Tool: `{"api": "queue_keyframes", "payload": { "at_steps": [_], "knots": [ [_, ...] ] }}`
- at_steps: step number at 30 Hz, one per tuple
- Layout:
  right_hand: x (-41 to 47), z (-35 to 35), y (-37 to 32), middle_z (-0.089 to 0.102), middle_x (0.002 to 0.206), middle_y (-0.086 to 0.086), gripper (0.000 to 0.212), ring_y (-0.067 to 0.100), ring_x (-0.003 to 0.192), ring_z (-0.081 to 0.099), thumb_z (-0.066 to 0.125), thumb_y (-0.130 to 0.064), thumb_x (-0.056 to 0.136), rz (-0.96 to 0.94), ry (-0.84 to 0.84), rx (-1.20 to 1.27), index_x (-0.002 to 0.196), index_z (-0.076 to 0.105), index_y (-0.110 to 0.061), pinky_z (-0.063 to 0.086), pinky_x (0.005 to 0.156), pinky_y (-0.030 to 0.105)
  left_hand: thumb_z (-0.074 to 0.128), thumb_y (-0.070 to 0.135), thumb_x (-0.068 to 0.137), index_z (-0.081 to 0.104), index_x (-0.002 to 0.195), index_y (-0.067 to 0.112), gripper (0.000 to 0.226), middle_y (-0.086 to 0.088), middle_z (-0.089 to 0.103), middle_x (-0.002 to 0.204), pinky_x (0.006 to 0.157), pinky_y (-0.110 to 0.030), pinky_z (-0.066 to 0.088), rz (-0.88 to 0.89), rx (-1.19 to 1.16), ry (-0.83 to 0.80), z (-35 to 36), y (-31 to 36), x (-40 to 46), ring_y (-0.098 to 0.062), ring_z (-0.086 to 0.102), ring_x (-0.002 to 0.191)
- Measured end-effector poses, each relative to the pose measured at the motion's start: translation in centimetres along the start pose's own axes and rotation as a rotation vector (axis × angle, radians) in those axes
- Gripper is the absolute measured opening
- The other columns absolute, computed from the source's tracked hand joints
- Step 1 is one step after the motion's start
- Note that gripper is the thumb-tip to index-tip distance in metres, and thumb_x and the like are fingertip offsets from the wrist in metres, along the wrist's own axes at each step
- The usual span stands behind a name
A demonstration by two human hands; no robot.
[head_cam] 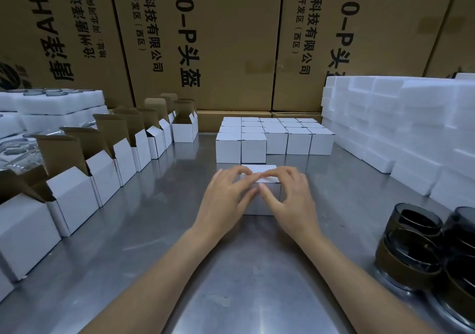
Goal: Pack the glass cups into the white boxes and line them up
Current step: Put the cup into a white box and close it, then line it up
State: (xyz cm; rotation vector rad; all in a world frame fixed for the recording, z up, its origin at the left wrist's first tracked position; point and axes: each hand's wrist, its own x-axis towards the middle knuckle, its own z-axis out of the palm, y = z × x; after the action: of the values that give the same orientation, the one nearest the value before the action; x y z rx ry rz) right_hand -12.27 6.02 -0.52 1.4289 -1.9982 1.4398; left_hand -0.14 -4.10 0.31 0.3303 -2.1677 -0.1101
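A small white box (259, 169) stands on the steel table in the middle, its lid down. My left hand (226, 195) and my right hand (290, 195) hold it from both sides, fingertips curled over the lid's top and thumbs meeting on its near face. Behind it, closed white boxes (275, 138) stand packed in rows. Dark smoked glass cups (411, 243) with brown bands sit at the near right. A row of open white boxes (102, 169), flaps up, runs along the left.
White foam blocks (401, 128) are stacked along the right side. More foam trays (51, 105) holding glasses lie at the far left. Large printed cardboard cartons (231, 38) wall off the back. The steel table (231, 282) reflects light near me.
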Motion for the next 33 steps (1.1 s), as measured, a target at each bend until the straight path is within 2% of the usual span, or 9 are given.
{"api": "queue_keyframes", "payload": {
  "at_steps": [2,5,7,9,14,18,21,24,33],
  "knots": [
    [0.2,0.2,0.2,0.05,0.109,-0.019,0.014,0.003,0.104,0.04,0.061,-0.039,0.087,0.013,-0.007,-0.063,0.1,0.062,-0.035,0.036,0.064,0.019,0.059,0.029,0.093,0.056,0.133,0.02,0.041,-0.003,0.057,0.128,0.105,-0.051,0.035,-0.052,-0.001,-0.097,0.4,-0.2,-0.3,-0.023,0.054,0.118],
    [0.6,0.5,0.5,0.049,0.117,-0.015,0.017,0.008,0.111,0.039,0.059,-0.039,0.09,0.055,0.002,-0.118,0.104,0.063,-0.031,0.036,0.071,0.025,0.048,0.043,0.095,0.018,0.152,0.023,0.067,0.005,0.026,0.155,0.116,-0.04,0.014,-0.098,0.032,-0.254,1.4,-0.4,-0.7,-0.01,0.022,0.141],
    [0.9,0.6,0.8,0.046,0.126,-0.01,0.02,0.012,0.118,0.037,0.057,-0.038,0.092,0.09,0.007,-0.15,0.109,0.062,-0.031,0.036,0.074,0.027,0.044,0.049,0.095,-0.002,0.152,0.026,0.077,0.01,0.003,0.16,0.117,-0.035,0.004,-0.127,0.013,-0.316,2.0,-0.8,-0.7,-0.004,0.004,0.145],
    [1.3,0.7,1.4,0.041,0.136,-0.004,0.024,0.018,0.125,0.035,0.053,-0.036,0.094,0.152,-0.003,-0.22,0.118,0.059,-0.032,0.036,0.075,0.029,0.043,0.051,0.094,-0.007,0.152,0.026,0.08,0.011,-0.007,0.16,0.117,-0.035,0.003,-0.206,-0.038,-0.311,2.3,-1.4,-0.6,-0.004,-0.001,0.146],
    [3.3,1.0,3.3,0.036,0.143,0.005,0.047,0.029,0.124,0.04,0.048,-0.027,0.097,0.387,-0.124,-0.321,0.14,0.033,-0.038,0.041,0.087,0.04,0.053,0.04,0.094,0.006,0.152,0.016,0.079,0.0,0.005,0.158,0.113,-0.031,0.017,-0.621,-0.223,-0.193,2.6,-4.1,0.6,-0.017,0.014,0.145],
    [5.1,1.7,4.9,0.044,0.137,0.006,0.051,0.031,0.114,0.049,0.046,-0.029,0.097,0.428,-0.136,-0.311,0.142,0.024,-0.038,0.042,0.082,0.039,0.059,0.027,0.092,0.03,0.146,0.009,0.064,-0.009,0.032,0.148,0.103,-0.03,0.032,-0.859,-0.272,0.023,2.9,-7.2,2.3,-0.024,0.04,0.131],
    [6.5,2.5,6.2,0.045,0.135,0.006,0.049,0.033,0.11,0.053,0.044,-0.033,0.098,0.426,-0.12,-0.336,0.143,0.024,-0.039,0.042,0.079,0.039,0.063,0.025,0.09,0.038,0.142,0.011,0.058,-0.006,0.046,0.14,0.095,-0.03,0.04,-0.897,-0.334,0.081,3.4,-9.3,3.5,-0.021,0.05,0.121],
    [8.0,3.4,7.5,0.048,0.131,0.004,0.047,0.032,0.108,0.054,0.042,-0.034,0.098,0.439,-0.089,-0.324,0.142,0.026,-0.039,0.04,0.078,0.038,0.065,0.027,0.089,0.038,0.142,0.014,0.061,-0.004,0.049,0.138,0.087,-0.025,0.039,-0.896,-0.367,0.061,4.2,-10.9,4.6,-0.017,0.053,0.114],
    [11.9,5.8,10.4,0.056,0.123,0.004,0.038,0.035,0.103,0.056,0.038,-0.043,0.097,0.425,-0.1,-0.277,0.134,0.029,-0.039,0.035,0.073,0.037,0.075,0.025,0.081,0.04,0.143,0.017,0.072,-0.003,0.051,0.139,0.093,-0.035,0.048,-0.859,-0.399,-0.071,6.4,-13.8,7.2,-0.02,0.057,0.114]
  ]
}}
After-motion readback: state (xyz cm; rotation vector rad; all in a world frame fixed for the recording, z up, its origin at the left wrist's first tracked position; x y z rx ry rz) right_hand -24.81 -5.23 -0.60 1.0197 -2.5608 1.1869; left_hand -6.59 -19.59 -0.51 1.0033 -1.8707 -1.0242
